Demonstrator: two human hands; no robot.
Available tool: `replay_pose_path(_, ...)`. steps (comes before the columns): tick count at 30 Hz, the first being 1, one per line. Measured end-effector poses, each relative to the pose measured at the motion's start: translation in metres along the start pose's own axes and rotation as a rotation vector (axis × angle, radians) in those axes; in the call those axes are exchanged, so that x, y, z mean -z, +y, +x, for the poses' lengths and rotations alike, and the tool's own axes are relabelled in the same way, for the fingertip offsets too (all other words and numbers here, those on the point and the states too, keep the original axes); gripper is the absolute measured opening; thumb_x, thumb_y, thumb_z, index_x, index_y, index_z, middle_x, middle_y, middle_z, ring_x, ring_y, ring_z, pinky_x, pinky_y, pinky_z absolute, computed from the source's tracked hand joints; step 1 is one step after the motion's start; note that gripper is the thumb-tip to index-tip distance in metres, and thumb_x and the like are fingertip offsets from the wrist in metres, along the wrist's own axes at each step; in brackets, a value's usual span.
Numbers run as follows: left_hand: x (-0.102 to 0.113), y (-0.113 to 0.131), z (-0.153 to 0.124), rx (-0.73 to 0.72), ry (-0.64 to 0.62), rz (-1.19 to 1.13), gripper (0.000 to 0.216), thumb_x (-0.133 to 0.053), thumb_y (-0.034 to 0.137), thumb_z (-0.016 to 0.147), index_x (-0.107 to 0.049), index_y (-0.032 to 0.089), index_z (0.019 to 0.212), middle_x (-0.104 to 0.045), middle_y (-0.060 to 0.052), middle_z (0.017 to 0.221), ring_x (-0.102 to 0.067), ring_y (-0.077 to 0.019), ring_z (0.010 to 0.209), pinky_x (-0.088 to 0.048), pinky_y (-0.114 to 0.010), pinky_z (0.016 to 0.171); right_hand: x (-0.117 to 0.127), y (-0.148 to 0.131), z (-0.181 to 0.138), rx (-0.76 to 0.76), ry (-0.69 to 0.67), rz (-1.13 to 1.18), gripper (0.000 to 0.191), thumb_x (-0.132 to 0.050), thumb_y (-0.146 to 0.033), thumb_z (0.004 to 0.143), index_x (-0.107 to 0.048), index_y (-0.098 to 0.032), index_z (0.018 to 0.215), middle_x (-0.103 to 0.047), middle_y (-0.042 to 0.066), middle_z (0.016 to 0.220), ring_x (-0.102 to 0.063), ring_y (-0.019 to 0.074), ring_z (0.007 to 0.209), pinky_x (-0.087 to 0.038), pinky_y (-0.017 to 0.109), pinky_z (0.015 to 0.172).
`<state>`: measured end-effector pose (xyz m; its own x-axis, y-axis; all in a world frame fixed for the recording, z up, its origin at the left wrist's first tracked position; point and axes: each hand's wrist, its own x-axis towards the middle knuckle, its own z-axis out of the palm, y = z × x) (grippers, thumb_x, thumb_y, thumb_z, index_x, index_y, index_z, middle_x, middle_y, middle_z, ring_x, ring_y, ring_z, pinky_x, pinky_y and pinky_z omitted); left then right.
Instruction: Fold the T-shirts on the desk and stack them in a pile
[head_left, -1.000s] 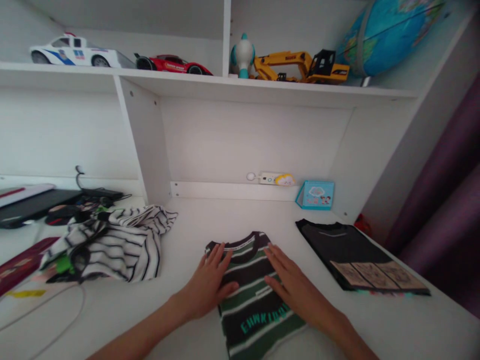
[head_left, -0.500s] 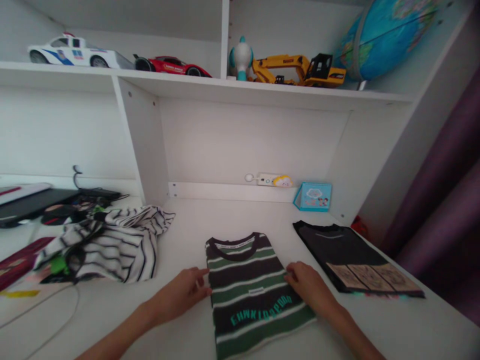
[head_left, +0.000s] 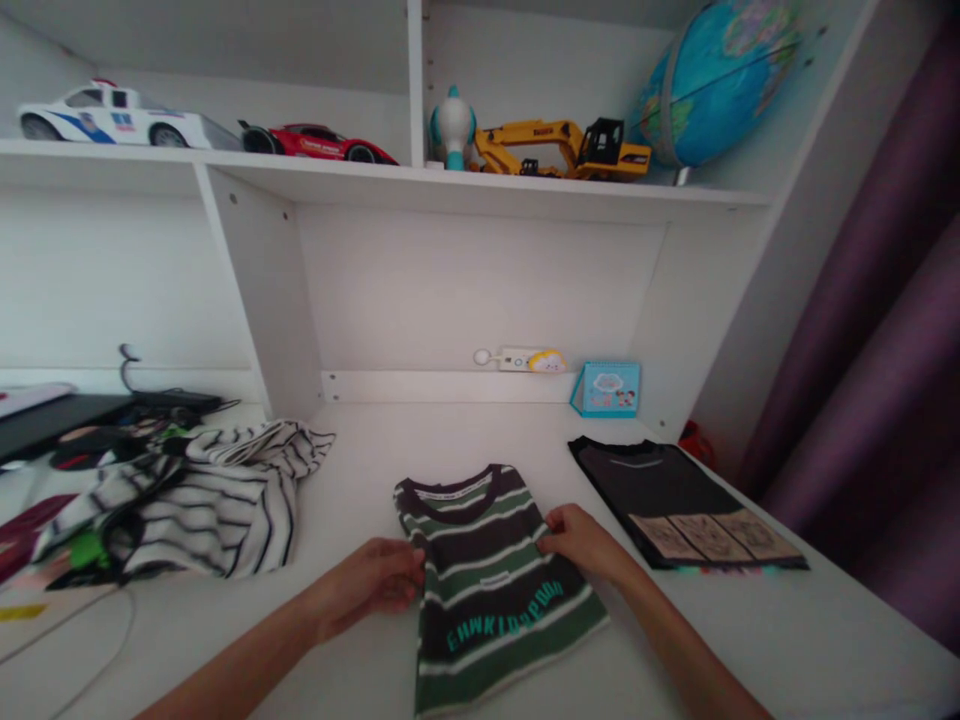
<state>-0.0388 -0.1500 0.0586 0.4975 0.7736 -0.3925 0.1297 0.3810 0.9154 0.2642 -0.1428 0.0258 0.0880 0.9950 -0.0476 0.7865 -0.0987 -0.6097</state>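
On the table [head_left: 358, 490], the shirt [head_left: 491, 595] lies lengthwise away from you. Your left hand [head_left: 375, 578] and right hand [head_left: 581, 540] pinch opposite sides.

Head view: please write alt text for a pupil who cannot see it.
Left hand and right hand hold opposite edges of a striped green shirt on a white desk, between rumpled striped clothing and a flat black shirt.

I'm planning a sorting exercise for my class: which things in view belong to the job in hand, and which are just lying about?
Job in hand: green striped shirt, left hand and right hand at its edges.

Lying about: dark shirt and white striped garment (untouched, though perhaps related), white toy police car, red toy car, toy excavator, globe, calendar.
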Motion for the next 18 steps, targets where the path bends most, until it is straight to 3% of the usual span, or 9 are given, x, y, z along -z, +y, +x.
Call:
replay_pose_path(4,-0.01,-0.003,0.003,-0.056,0.017,0.041,0.05,-0.069,0.042,0.065,-0.05,0.02,0.105,-0.065,-0.002,0.09,-0.061,-0.0159,0.077,-0.046,-0.027,0.069,0.002,-0.001,0.004,0.01,0.003,0.074,0.024,-0.053,-0.029,0.067,-0.06,-0.012,0.082,-0.065,0.005,0.075,-0.06,0.0168,0.069,-0.04,0.022,0.055)
replay_pose_path(7,-0.021,-0.005,0.009,-0.028,-0.005,-0.107,0.076,-0.071,0.036,0.062,-0.031,0.022,0.124,-0.064,-0.007,0.1,-0.062,-0.0212,0.084,-0.047,-0.034,0.073,0.001,0.001,0.006,0.029,0.006,0.108,0.03,-0.054,-0.032,0.068,-0.061,-0.011,0.088,-0.065,0.005,0.078,-0.061,0.0174,0.07,-0.042,0.023,0.057)
replay_pose_path(10,-0.036,0.008,0.02,-0.036,-0.015,-0.183,0.093,-0.068,0.024,0.063,-0.01,0.027,0.135,-0.063,-0.007,0.102,-0.062,-0.0206,0.084,-0.047,-0.035,0.074,0.013,0.006,0.009,0.089,0.041,0.108,0.025,-0.054,-0.027,0.067,-0.062,-0.014,0.086,-0.065,0.003,0.075,-0.06,0.0173,0.07,-0.043,0.024,0.06)
replay_pose_path(13,-0.061,0.034,0.04,-0.145,-0.075,-0.178,0.089,-0.06,0.016,0.067,-0.007,0.034,0.136,-0.064,-0.003,0.095,-0.062,-0.0173,0.078,-0.047,-0.034,0.07,0.049,0.018,0.014,0.151,0.109,0.093,0.025,-0.053,-0.026,0.068,-0.06,-0.016,0.089,-0.066,0.001,0.08,-0.061,0.0165,0.072,-0.045,0.023,0.062)
replay_pose_path(18,-0.126,0.077,0.103,-0.256,-0.212,-0.135,0.086,-0.051,0.009,0.066,-0.01,0.038,0.135,-0.061,0.002,0.077,-0.057,-0.0103,0.059,-0.046,-0.027,0.061,0.144,0.068,0.027,0.1,0.359,-0.005,0.019,-0.052,-0.025,0.071,-0.061,-0.017,0.087,-0.067,0.003,0.071,-0.062,0.0172,0.063,-0.046,0.024,0.057)
